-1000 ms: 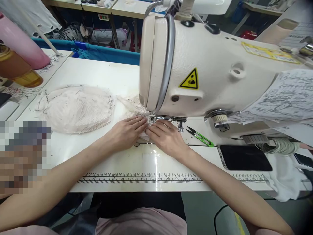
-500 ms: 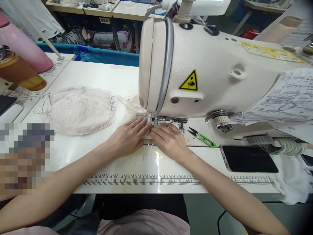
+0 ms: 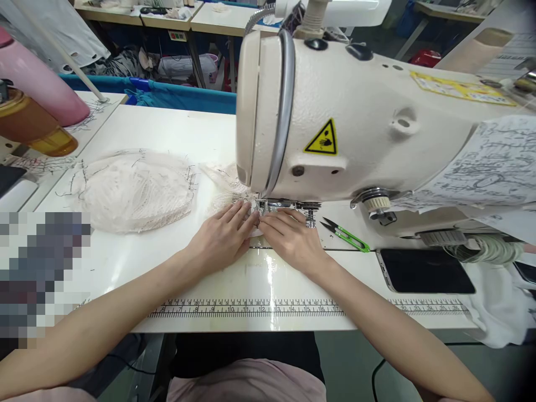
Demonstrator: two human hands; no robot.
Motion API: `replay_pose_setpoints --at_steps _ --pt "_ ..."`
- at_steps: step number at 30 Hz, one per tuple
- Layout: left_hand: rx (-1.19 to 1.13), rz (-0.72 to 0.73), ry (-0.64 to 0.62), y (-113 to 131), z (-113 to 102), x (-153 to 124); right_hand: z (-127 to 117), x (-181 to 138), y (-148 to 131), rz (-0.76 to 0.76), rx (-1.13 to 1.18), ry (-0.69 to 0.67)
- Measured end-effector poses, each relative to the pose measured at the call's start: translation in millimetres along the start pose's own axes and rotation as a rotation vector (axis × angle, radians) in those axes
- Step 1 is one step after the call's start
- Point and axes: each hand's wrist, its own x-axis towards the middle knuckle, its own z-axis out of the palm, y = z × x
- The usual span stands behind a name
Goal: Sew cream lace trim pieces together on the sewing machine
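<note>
Pale lace fabric (image 3: 221, 187) lies beside and under the needle end of the sewing machine (image 3: 355, 111). My left hand (image 3: 220, 237) rests flat on this lace, left of the presser foot (image 3: 263, 205), its fingers stretched out and slightly apart. Just right of the foot, my right hand (image 3: 291, 240) lies low with its fingers extended side by side toward the left hand. The fingertips of both hands almost meet in front of the foot. A small edge of fabric shows between them. The right thumb is mostly hidden.
A heap of pale lace (image 3: 136, 192) with dark thread ends lies at left. Green thread snips (image 3: 345, 233) and a phone (image 3: 427, 271) lie at right. A ruler strip (image 3: 251, 308) runs along the front edge. An amber bottle (image 3: 37, 123) stands far left; a blurred patch is below.
My left hand has shifted very slightly, and a bit more fabric shows between my hands. The pixelated patch at the left has changed shape. My right hand stays nearly in place.
</note>
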Motion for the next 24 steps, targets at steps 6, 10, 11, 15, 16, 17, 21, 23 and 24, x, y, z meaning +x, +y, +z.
replay_pose_setpoints --at_steps 6,10,11,15,16,17,21,23,24 --pt "0.038 0.000 -0.008 3.2 -2.3 2.1 -0.5 -0.6 2.5 0.035 0.000 -0.039" --pt "0.121 0.044 0.014 4.5 -3.6 2.3 -2.0 -0.6 5.0 0.058 -0.021 -0.036" --pt "0.133 0.050 0.016 4.7 -3.9 2.2 -2.3 -0.5 5.6 0.063 -0.020 -0.036" --pt "0.142 0.053 0.015 5.4 -4.5 2.0 -2.2 -0.2 8.2 0.068 -0.013 -0.039" --pt "0.142 0.051 0.014 5.6 -4.4 2.2 -2.1 -0.1 8.7 0.069 -0.015 -0.038" --pt "0.142 0.046 0.013 5.7 -4.3 2.4 -1.9 0.0 9.2 0.069 -0.019 -0.038" --pt "0.119 0.013 0.003 5.9 -3.4 4.3 -1.0 0.6 10.5 0.072 -0.043 -0.049" --pt "0.110 -0.003 -0.002 5.8 -3.4 5.6 -0.3 1.0 11.0 0.070 -0.046 -0.061" --pt "0.108 -0.008 -0.007 5.7 -3.6 6.4 0.2 1.2 11.3 0.070 -0.045 -0.065"
